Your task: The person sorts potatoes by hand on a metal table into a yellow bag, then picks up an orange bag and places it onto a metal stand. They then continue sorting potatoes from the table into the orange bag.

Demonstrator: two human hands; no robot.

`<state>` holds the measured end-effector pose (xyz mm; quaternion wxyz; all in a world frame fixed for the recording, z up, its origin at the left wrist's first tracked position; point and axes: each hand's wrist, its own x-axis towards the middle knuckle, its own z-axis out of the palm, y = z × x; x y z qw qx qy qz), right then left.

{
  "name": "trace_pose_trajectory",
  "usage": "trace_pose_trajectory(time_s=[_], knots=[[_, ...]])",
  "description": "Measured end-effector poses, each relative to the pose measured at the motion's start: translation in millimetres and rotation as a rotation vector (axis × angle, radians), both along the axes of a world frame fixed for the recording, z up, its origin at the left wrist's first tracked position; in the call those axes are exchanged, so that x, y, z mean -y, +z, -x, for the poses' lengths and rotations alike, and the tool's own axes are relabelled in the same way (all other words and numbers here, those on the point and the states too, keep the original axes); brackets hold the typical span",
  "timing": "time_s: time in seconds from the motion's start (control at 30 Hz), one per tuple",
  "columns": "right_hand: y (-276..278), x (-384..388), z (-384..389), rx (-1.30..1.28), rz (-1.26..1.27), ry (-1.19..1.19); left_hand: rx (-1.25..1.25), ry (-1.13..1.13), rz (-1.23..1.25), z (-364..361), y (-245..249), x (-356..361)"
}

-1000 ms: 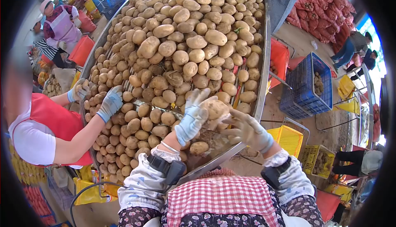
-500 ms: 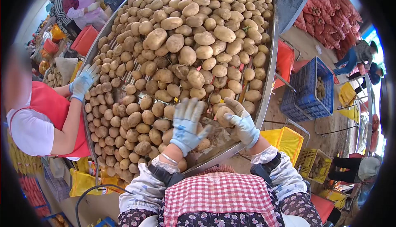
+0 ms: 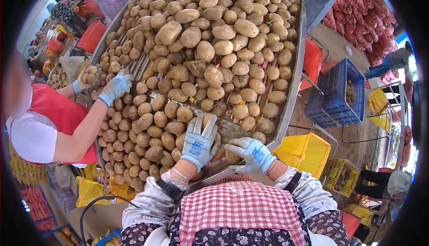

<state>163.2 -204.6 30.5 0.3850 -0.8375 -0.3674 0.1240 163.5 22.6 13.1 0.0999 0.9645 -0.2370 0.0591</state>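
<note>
Potatoes [image 3: 214,76] cover a large metal-edged sorting table [image 3: 292,85] in front of me. My left hand [image 3: 199,142], in a white and blue glove, lies palm down on potatoes near the table's front edge, its fingers spread. Close to its right, my right hand [image 3: 252,155], gloved the same way, points leftward with its fingers curved over a potato [image 3: 232,156] at the near edge. The fingers' undersides are hidden.
At the left, a co-worker in a red apron [image 3: 49,107] has both gloved hands among potatoes. Blue crates [image 3: 335,94], a yellow basket [image 3: 304,153] and a yellow crate [image 3: 340,177] stand at the right. Red mesh sacks [image 3: 362,20] are piled behind.
My right hand has moved down and left, from beside a potato near the right edge to the near edge. My left hand has shifted slightly. The co-worker's hands now gather potatoes.
</note>
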Motion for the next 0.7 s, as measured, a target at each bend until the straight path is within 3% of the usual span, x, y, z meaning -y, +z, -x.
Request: trace_pose_trajectory(time_s=[0.03, 0.07, 0.1, 0.17, 0.23, 0.3, 0.33, 0.4, 0.5, 0.57, 0.63, 0.7], knots=[[-2, -6, -1, 0.021, 0.156, 0.021, 0.007, 0.002, -0.006, -4, -2, -5], [-2, -12, -2, 0.041, 0.311, 0.038, 0.009, -0.028, 0.177, -10, -3, -14], [-1, -18, -4, 0.042, 0.307, 0.037, 0.005, -0.058, 0.362, -13, -4, -19], [5, -27, -15, -0.073, 0.504, 0.136, 0.184, 0.043, 0.43, -38, -1, -22], [-3, -17, -19, -0.07, 0.386, 0.108, 0.274, 0.08, 0.396, -71, 14, -12], [-29, -5, -22, -0.904, -0.496, -0.176, 0.335, 0.005, 0.285, -108, 18, -1], [-23, -5, -28, -1.22, -0.832, -0.159, 0.328, 0.006, 0.292, -123, 17, 4], [5, -4, -37, -1.446, -1.078, -0.289, 0.178, 0.011, -0.06, -147, 14, 13], [-2, 2, -45, -1.562, -1.264, -0.431, -0.042, 0.154, -0.295, -157, 37, 25], [-20, 10, -45, -1.597, -1.355, -0.446, -0.024, 0.146, -0.191, -153, 37, 12], [-33, 20, -39, -1.463, -1.425, -0.411, 0.029, 0.168, -0.079, -137, 20, -1], [-30, 23, -36, -1.466, -1.473, -0.407, -0.158, 0.271, 0.987, -121, -4, -6]])
